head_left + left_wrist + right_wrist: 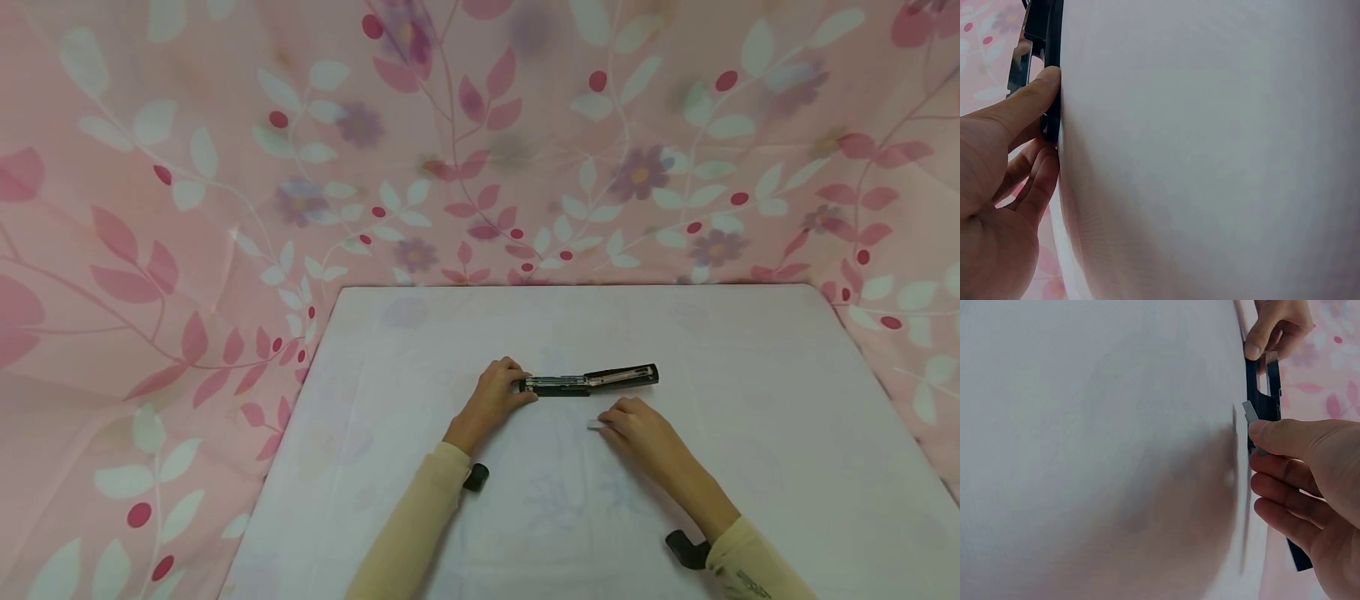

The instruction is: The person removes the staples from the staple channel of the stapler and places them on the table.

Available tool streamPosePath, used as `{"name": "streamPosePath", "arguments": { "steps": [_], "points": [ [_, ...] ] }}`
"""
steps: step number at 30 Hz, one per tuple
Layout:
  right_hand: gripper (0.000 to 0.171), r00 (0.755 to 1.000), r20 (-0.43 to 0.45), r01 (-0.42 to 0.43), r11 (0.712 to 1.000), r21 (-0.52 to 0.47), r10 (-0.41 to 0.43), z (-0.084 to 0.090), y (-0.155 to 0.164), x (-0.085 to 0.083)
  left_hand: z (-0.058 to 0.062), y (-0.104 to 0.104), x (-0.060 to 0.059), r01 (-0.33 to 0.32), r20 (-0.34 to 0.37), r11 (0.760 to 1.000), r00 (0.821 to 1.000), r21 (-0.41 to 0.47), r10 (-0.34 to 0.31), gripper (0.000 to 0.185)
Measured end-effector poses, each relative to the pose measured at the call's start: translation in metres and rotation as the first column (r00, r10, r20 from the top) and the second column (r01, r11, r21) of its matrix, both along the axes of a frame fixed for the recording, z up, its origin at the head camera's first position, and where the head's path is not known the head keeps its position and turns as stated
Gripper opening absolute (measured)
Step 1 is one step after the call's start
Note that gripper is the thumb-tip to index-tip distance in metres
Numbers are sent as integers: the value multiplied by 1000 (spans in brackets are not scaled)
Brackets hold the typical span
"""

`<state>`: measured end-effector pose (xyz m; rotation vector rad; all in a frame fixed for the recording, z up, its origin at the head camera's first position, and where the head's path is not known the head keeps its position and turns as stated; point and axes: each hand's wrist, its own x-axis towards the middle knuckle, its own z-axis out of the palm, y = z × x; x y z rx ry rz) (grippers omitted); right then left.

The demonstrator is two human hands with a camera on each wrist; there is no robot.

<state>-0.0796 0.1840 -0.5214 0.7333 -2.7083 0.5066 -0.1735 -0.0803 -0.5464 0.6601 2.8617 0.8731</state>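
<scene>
A black stapler (558, 389) lies on the white cloth, its top arm (626, 377) swung far open to the right so that the metal channel shows. My left hand (495, 392) grips the stapler's left end, with the thumb on the near side in the left wrist view. Just in front of the opened arm, my right hand (643, 437) pinches a short silvery strip of staples (1249, 412) between thumb and index finger. The strip is held apart from the stapler. In the right wrist view, the right hand hides part of the stapler.
The white cloth (420, 333) covers a table whose far edge meets a pink flowered curtain (465, 150). That curtain also hangs along the left and right sides. A black band piece (686, 550) sits at the right wrist, another (476, 477) at the left.
</scene>
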Motion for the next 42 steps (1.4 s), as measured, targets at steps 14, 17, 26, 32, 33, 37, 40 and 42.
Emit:
{"name": "streamPosePath", "arguments": {
  "steps": [14,17,26,32,33,37,40,42],
  "points": [
    [15,999,44,21,1000,7,-21,-12,5,4,0,-1,0,-4,19,1000,1000,-2,4,40],
    [15,998,51,23,1000,8,-24,-13,5,4,0,-1,0,0,10,1000,1000,2,0,39],
    [17,998,58,31,1000,0,-31,-16,6,5,1,0,0,-2,16,1000,1000,-1,2,40],
    [21,996,81,39,999,13,-40,-12,7,5,0,1,0,-3,17,1000,1000,2,3,40],
    [22,995,88,41,999,12,-42,-10,7,5,0,1,0,-2,17,1000,1000,0,2,40],
    [26,996,75,57,998,-25,-55,1,10,-2,1,1,0,0,12,1000,1000,-6,0,40],
    [30,998,11,61,995,-77,-61,9,16,-10,2,2,0,1,8,1000,1000,-5,-1,40],
    [33,997,-36,65,992,-110,-70,14,22,-14,2,2,0,3,9,1000,1000,-4,-3,40]
  ]
}}
